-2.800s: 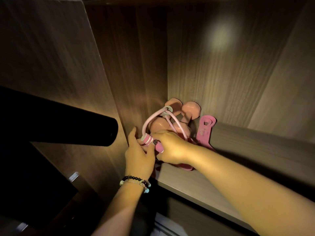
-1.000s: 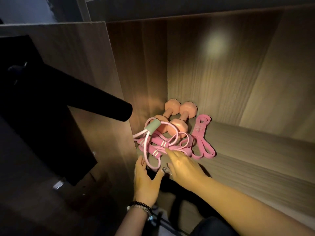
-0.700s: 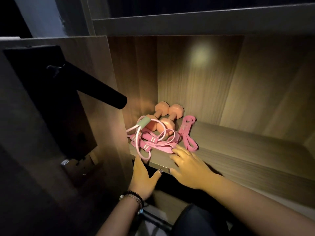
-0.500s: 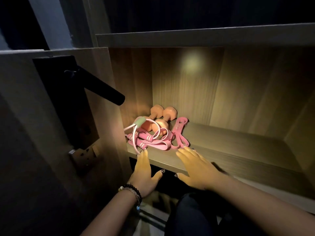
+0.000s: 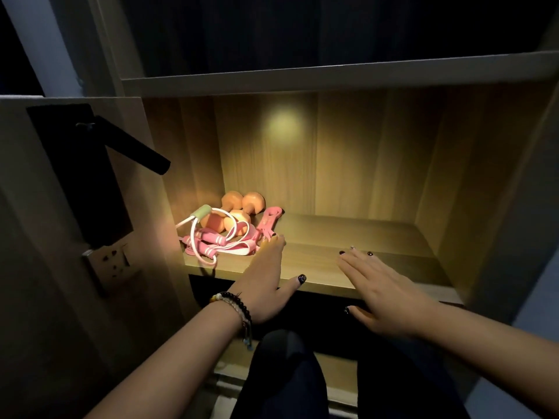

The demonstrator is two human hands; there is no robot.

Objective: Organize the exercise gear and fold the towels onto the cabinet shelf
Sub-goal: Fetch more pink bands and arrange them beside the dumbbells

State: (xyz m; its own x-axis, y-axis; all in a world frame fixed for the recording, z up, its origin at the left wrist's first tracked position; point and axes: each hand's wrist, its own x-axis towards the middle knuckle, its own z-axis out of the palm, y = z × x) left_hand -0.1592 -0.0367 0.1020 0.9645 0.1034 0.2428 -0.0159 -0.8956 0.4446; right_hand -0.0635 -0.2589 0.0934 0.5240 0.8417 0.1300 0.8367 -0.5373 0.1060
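Two orange dumbbells (image 5: 242, 204) lie in the back left corner of the wooden cabinet shelf (image 5: 348, 234). In front of them sits a tangle of pink gear: a jump rope with a green sleeve (image 5: 201, 213) and a flat pink resistance band (image 5: 268, 220). My left hand (image 5: 266, 279) hovers over the shelf's front edge with straight fingers, its fingertips right beside the pink pile. My right hand (image 5: 378, 291) is spread flat over the shelf edge further right, holding nothing. No towels are in view.
An open cabinet door (image 5: 69, 237) stands at the left with a black plate and a black lever handle (image 5: 136, 151) sticking out toward the shelf. Another shelf board (image 5: 332, 77) runs above. My dark-clothed knees (image 5: 287, 373) are below the shelf.
Both hands let go of the pink rope and drew back to the shelf's front edge. My right hand slid right, away from the pile. The view pulled back from the shelf.
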